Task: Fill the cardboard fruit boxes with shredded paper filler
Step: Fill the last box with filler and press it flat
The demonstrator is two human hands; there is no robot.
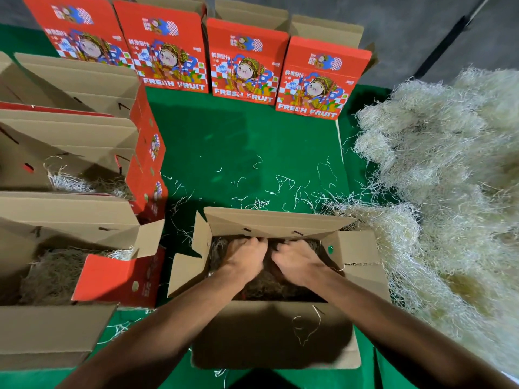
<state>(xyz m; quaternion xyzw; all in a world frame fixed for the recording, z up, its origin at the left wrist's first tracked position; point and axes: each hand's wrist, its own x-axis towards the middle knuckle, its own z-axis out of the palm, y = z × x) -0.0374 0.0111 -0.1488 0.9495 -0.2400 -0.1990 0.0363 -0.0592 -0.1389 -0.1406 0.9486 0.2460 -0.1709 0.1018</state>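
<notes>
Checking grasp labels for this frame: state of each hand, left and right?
Left hand: fingers curled, pressing into the shredded paper inside the open box.
Right hand: same, curled on the paper in that box.

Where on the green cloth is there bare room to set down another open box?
The green cloth is barest in the middle, bordered by the upright red boxes behind, open boxes on the left and the box being filled in front. The right is crowded by the shredded paper pile, with loose strands nearby.
</notes>
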